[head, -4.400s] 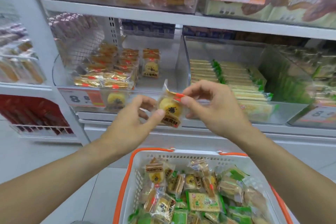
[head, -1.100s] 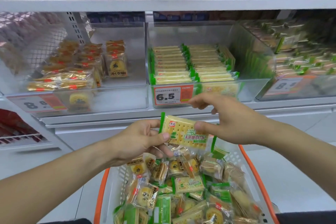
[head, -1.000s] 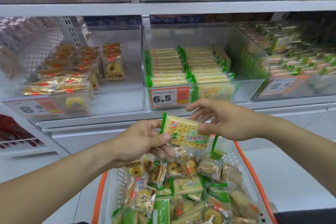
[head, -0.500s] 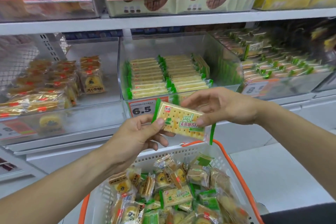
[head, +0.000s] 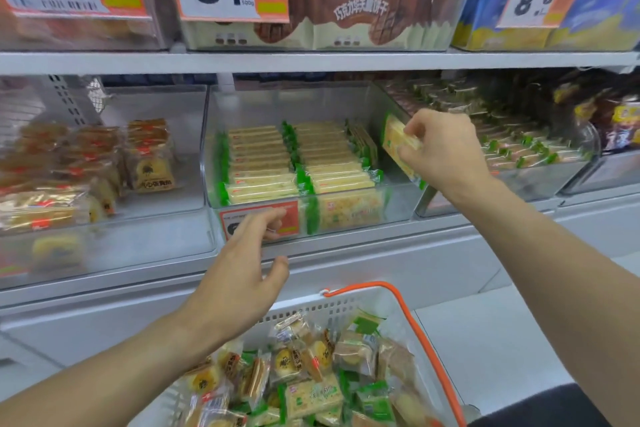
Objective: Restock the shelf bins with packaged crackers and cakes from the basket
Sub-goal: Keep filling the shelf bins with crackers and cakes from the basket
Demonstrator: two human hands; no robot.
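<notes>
Shelf unit [head: 311, 61] fills the upper frame, w/ clear bins along the middle tier. Centre bin [head: 398, 204], at 12 o'clock from the basket, holds two neat rows of green-edged cracker packs [head: 294, 163]; an orange price tag [head: 277, 218] sits on its front wall. Bin at 9 o'clock [head: 138, 239] holds round cake packs [head: 150, 166], loosely stacked. Bin at 3 o'clock [head: 540, 180] has more green-trimmed packs, blurred.

White basket w/ orange rim [head: 426, 333] at 6 o'clock, piled w/ mixed cake & cracker packs.

Left hand [head: 242, 274] is over the basket's far edge, in front of the price tag, fingers loosely spread, holding nothing; can't tell if fingertips touch the bin front.

Right hand [head: 443, 152] at approx 2 o'clock, above the centre bin's right wall, fingers & thumb pinching one cracker pack [head: 394, 142], tilted, its upper end inside the bin's right side, just beside the right-hand row.
</notes>
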